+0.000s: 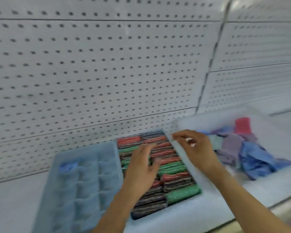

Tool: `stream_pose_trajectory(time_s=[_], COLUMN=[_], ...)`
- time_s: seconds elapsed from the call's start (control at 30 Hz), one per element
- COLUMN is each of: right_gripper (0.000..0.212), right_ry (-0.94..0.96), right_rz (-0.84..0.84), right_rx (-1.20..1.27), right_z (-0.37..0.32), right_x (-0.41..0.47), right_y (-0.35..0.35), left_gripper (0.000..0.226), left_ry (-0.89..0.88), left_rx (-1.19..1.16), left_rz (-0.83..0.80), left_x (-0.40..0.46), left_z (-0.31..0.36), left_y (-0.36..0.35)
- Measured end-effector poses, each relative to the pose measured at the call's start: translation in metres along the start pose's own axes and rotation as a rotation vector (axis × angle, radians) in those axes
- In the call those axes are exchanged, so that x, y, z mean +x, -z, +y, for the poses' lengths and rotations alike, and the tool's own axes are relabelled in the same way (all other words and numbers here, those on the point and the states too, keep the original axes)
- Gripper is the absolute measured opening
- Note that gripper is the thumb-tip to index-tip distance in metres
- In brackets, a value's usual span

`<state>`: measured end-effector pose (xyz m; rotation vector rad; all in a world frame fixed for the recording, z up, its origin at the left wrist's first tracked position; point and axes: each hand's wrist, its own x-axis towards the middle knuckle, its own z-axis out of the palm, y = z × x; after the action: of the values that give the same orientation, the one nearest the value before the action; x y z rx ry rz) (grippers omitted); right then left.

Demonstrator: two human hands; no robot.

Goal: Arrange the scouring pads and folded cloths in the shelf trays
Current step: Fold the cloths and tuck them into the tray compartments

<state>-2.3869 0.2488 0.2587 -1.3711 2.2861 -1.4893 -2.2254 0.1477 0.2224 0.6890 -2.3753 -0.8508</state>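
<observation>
Head view looks down on a pale shelf (pixel 23 207) backed by a perforated panel (pixel 91 73), the whole picture smeared by motion. Left hand (pixel 142 167) hovers with fingers spread and loose over the middle tray (pixel 183 160), palm down, holding nothing; whether it touches the packs beneath cannot be told. Under and around that hand the scouring pads (pixel 171 165) stand packed on edge in two rows, in red, green and dark colours, filling the tray from back to front. Right hand (pixel 194 148) sits just right of the left one, over the tray's right wall, with thumb and forefinger pinched together; what, if anything, is between them is too blurred to tell. Right of this hand, in a clear tub (pixel 200 120), lies a loose heap of cloths (pixel 242 152) in blue, purple and teal, with a red one (pixel 242 125) standing at the back. Left of the left hand rests a blue divided tray (pixel 84 179), its compartments mostly bare, with one small blue item (pixel 67 166) in a far-left cell. No brand, label or writing can be read anywhere.
</observation>
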Motion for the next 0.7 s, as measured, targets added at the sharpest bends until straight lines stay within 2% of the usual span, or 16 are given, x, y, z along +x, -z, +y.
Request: stream_pose_trajectory(time_s=[0.07, 0.13, 0.2, 0.27, 0.33, 0.4, 0.47, 0.53, 0.57, 0.63, 0.7], right_gripper=[0.024, 0.021, 0.018, 0.032, 0.042, 0.047, 0.034, 0.016, 0.014, 0.034, 0.046], right_ry=[-0.028, -0.096, -0.231, -0.337, -0.302, -0.228, -0.203, -0.248, -0.275, -0.309, -0.292], right_rz=[0.097, 0.111, -0.032, -0.266, -0.454, -0.582, -0.59, -0.484, -0.405, -0.251, -0.103], right_rx=[-0.049, -0.144, -0.345, -0.639, -0.849, -0.97, -1.032, -0.998, -0.893, -0.546, -0.227], right_z=[0.035, 0.072, 0.11, 0.146, 0.171, 0.194, 0.201, 0.193, 0.188, 0.176, 0.151], right_x=[0.012, 0.027, 0.042, 0.053, 0.059, 0.063, 0.067, 0.071, 0.073, 0.078, 0.081], right_y=[0.041, 0.076, 0.097, 0.103, 0.099, 0.091, 0.087, 0.087, 0.089, 0.096, 0.105], left_gripper=[0.042, 0.043, 0.054, 0.069, 0.083, 0.081, 0.065, 0.051, 0.045, 0.036, 0.026], left_ry=[-0.064, -0.154, -0.286, -0.374, -0.379, -0.352, -0.34, -0.321, -0.311, -0.271, -0.14], left_rx=[-0.058, -0.064, 0.044, 0.182, 0.201, 0.191, 0.182, 0.137, 0.109, 0.04, -0.105], left_rz=[-0.083, -0.167, -0.264, -0.332, -0.338, -0.348, -0.343, -0.341, -0.342, -0.352, -0.355], left_x=[0.013, 0.024, 0.031, 0.035, 0.038, 0.038, 0.037, 0.031, 0.028, 0.023, 0.022], left_z=[0.033, 0.059, 0.076, 0.079, 0.077, 0.077, 0.076, 0.07, 0.066, 0.059, 0.063], left_y=[-0.031, -0.065, -0.098, -0.121, -0.131, -0.13, -0.127, -0.124, -0.121, -0.115, -0.101])
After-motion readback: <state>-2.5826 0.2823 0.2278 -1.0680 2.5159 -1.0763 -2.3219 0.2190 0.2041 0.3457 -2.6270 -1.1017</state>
